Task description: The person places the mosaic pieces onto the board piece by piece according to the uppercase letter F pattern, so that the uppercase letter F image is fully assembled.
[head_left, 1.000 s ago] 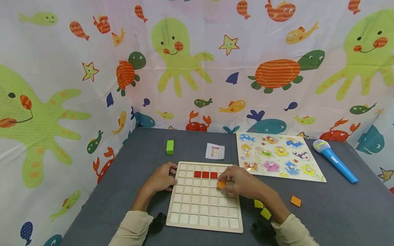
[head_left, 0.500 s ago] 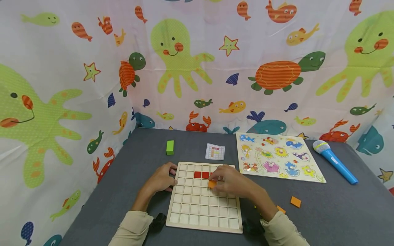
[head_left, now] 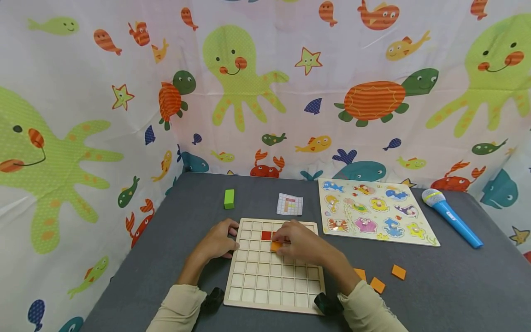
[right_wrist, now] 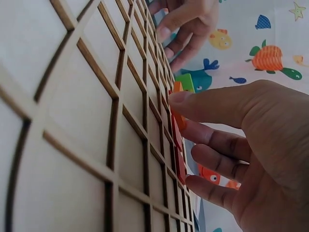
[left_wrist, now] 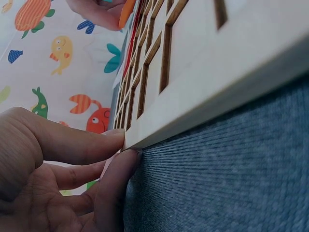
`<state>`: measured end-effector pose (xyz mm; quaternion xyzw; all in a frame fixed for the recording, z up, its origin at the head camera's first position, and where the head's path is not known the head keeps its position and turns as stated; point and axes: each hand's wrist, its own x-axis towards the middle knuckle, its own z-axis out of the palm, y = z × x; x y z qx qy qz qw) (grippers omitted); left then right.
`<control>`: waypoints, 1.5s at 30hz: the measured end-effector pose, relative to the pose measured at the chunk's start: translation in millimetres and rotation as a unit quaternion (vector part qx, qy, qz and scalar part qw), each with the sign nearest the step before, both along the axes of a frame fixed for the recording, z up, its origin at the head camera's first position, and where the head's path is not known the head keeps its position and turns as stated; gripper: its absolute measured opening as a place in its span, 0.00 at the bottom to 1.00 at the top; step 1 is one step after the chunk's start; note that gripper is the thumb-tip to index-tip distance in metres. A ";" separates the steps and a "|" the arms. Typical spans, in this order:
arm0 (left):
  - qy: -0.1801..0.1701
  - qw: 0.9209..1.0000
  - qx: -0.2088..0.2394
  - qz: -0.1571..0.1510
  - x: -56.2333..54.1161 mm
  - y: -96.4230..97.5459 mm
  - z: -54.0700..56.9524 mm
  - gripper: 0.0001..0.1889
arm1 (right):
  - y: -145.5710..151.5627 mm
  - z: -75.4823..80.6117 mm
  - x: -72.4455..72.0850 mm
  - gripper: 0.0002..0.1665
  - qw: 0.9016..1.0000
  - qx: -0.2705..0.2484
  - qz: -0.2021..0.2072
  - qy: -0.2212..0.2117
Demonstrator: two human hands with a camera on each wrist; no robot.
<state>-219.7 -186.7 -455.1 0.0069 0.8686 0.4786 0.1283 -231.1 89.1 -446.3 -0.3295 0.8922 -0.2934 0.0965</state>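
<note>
A wooden grid board (head_left: 275,307) lies flat, with a row of red square tiles (head_left: 266,235) set in its second row from the far edge. My left hand (head_left: 219,240) holds the board's left edge between thumb and finger, as the left wrist view shows. Over the grid, my right hand (head_left: 303,244) pinches an orange square tile (head_left: 275,246) between thumb and fingers. That orange tile (right_wrist: 177,104) is tilted close over the board, just nearer than the red row. The right hand hides part of the red row.
Several loose orange tiles (head_left: 378,285) lie right of the board, partly behind the right forearm. Behind the board are a green block (head_left: 229,199) and a printed pattern card (head_left: 290,204). A sea-animal puzzle (head_left: 377,210) and a blue toy microphone (head_left: 458,223) lie at the back right.
My right hand has moved left over the board with the orange tile, from below the right end of the red row toward its left part. My left hand stays in place.
</note>
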 end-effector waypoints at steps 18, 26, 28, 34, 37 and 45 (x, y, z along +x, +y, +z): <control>-0.003 1.000 0.001 0.000 -0.1 -0.1 0.3 0.29 | -21.6 -4.4 -0.9 0.13 0.999 -0.002 -0.019 0.032; -0.006 1.000 0.003 0.001 1.0 1.5 2.5 0.29 | -24.9 -6.0 -2.5 0.15 0.999 0.007 -0.016 0.046; -0.006 1.000 0.004 0.003 1.4 2.0 3.0 0.29 | -25.1 -5.7 -2.2 0.16 0.999 0.007 -0.016 0.046; -0.004 1.000 0.003 0.007 1.9 2.9 3.3 0.28 | -25.1 -5.3 -1.5 0.15 0.999 0.003 -0.019 0.043; -0.004 1.000 0.002 0.008 1.9 2.8 3.5 0.28 | -25.8 -5.3 -1.6 0.14 0.999 0.003 -0.019 0.048; -0.006 1.000 0.003 0.005 2.2 2.2 4.6 0.28 | -28.4 -6.2 -2.0 0.15 0.998 0.001 -0.007 0.062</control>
